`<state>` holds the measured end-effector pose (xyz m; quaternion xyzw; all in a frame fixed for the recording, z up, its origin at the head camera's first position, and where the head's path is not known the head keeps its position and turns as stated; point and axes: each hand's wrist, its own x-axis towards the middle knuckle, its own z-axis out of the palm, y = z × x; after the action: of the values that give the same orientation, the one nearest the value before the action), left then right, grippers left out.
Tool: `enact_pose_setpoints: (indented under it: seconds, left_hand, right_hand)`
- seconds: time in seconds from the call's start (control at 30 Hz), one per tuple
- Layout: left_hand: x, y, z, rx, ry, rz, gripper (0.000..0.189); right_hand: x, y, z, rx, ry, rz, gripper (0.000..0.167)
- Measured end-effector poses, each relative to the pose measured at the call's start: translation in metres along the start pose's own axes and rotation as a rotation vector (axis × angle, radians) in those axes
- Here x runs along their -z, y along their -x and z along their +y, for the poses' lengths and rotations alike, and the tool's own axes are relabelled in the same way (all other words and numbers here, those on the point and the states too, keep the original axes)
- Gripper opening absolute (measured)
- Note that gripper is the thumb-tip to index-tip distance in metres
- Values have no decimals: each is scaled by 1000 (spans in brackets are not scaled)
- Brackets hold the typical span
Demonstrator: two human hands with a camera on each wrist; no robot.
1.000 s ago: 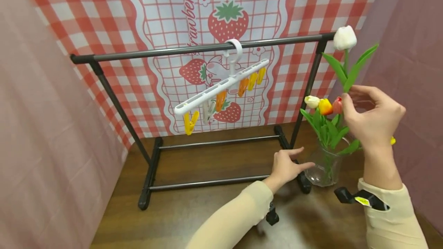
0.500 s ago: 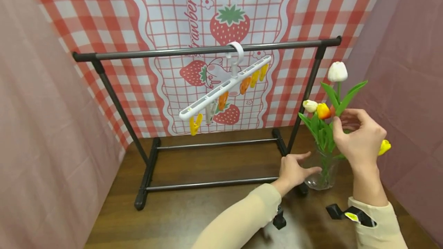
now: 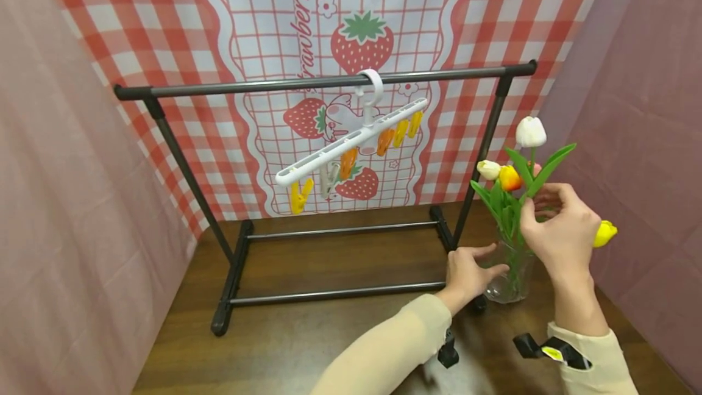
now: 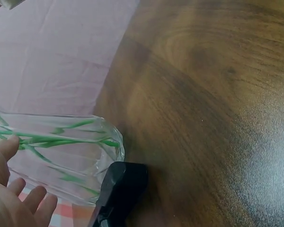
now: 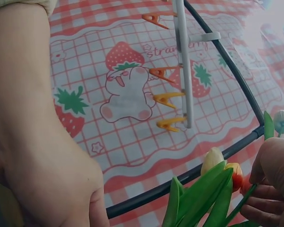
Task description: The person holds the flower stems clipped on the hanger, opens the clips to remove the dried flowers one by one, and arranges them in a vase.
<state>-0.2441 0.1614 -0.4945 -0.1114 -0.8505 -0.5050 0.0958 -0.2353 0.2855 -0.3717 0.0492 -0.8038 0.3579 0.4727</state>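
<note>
My right hand (image 3: 562, 227) pinches the green stem of a white tulip (image 3: 531, 131), its bloom upright above the others. Just below and beside it stand a cream tulip (image 3: 488, 169) and an orange-yellow tulip (image 3: 510, 178); a pink one peeks out behind, and a yellow tulip (image 3: 605, 233) leans out to the right. Their stems run down into a clear glass vase (image 4: 85, 165). At the vase's left side my left hand (image 3: 466, 273) has its thumb and fingers spread. In the left wrist view its thumb overlaps the glass. The pinched stem's lower end is hidden.
A black rack (image 3: 307, 85) stands left of the vase, one foot close to it. From its bar hangs a white hanger (image 3: 351, 141) with yellow, orange and grey clips. Pink curtains (image 3: 641, 127) flank both sides of the wooden table (image 3: 307, 346).
My right hand has moved down and left, lowering the white tulip toward the vase among the other flowers. My left hand has shifted slightly right and down, closer against the vase.
</note>
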Motion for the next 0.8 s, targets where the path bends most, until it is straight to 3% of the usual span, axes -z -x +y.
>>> enact_pose_setpoints:
  seconds: [0.33,0.47,0.63,0.8]
  left_hand:
    - [-3,-1,1,7,15,26,41]
    - [-5,0,0,3,10,33,40]
    - [-7,0,0,-28,-12,48,39]
    - [-6,-1,1,-78,-31,67,38]
  right_hand:
    - [0,9,2,-13,19,-10,26]
    - [-1,14,3,-25,18,-1,34]
    - [1,13,4,-3,-57,73,50]
    - [0,5,1,71,-88,139,51]
